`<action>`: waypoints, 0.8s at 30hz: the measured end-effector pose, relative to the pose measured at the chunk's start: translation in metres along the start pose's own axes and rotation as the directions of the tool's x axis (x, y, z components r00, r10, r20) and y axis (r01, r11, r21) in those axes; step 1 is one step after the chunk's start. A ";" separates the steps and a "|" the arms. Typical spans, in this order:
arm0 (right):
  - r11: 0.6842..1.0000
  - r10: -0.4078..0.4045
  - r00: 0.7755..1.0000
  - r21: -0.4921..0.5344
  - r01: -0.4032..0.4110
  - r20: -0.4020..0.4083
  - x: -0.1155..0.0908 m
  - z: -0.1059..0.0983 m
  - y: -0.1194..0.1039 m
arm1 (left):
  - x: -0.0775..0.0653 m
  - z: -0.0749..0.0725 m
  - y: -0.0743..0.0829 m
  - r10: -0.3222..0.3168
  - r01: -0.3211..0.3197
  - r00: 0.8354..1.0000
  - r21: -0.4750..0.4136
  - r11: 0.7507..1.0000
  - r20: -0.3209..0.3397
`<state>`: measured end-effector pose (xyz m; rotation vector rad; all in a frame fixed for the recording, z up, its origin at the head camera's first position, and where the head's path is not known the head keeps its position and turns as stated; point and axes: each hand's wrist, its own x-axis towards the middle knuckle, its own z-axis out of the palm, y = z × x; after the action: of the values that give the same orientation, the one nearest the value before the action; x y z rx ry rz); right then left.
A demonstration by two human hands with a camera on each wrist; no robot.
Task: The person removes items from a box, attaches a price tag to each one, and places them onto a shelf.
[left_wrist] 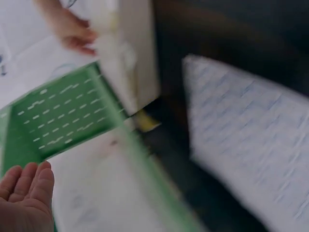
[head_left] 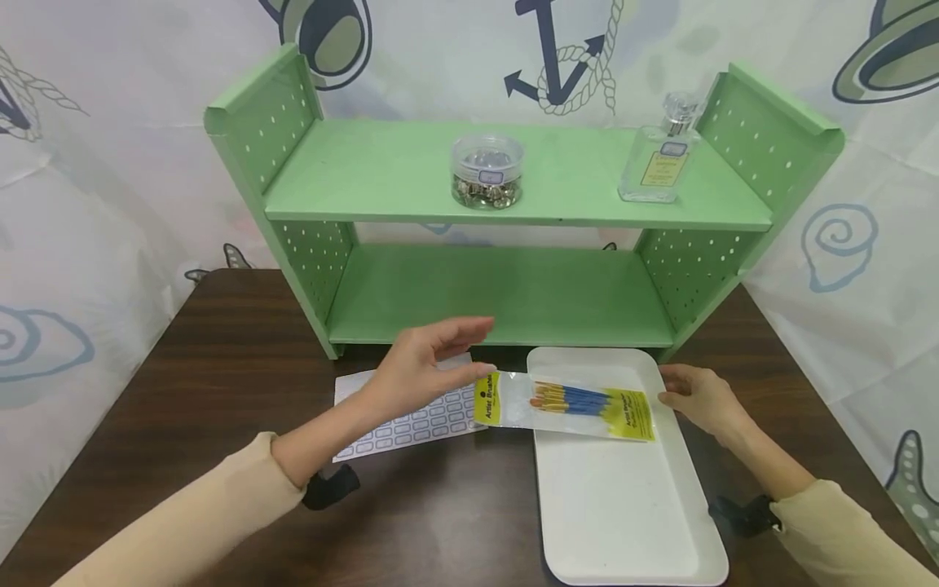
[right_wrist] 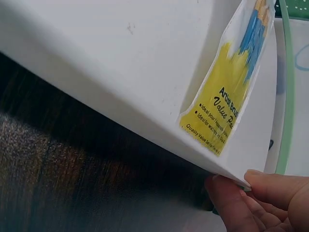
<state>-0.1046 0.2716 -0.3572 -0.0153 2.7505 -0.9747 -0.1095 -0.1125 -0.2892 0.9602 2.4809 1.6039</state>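
Tray (head_left: 631, 505) pinched by right hand (head_left: 700, 397), clear only from right wrist, left hand (head_left: 421, 363) loose.

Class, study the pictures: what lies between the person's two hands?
Between the left hand and the right hand lies a packet of artist brushes, partly over the white tray and jutting past its rim. The head view shows this.

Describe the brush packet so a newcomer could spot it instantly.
In front of the green shelf lies a white tray. Across its far end, sticking out leftward, lies a clear packet. Unlike the printed sheet beside it, the packet has yellow ends and blue brushes showing inside.
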 end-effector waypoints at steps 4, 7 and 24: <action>1.000 -0.007 1.000 0.013 0.007 0.006 0.000 0.001 0.001 | -0.005 0.019 -0.027 -0.005 0.002 0.997 0.035 0.999 0.072; 1.000 -0.009 1.000 0.013 0.009 0.006 0.000 0.001 0.002 | -0.007 0.031 -0.041 -0.015 0.008 0.993 0.057 0.998 0.118; 0.999 -0.010 1.000 0.036 0.009 0.010 0.000 0.002 0.003 | -0.008 0.065 -0.069 0.093 -0.157 0.967 0.268 0.951 0.237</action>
<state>-0.1037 0.2727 -0.3611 -0.0276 2.7251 -1.0240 -0.1127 -0.0826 -0.3798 1.2770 2.5799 1.1056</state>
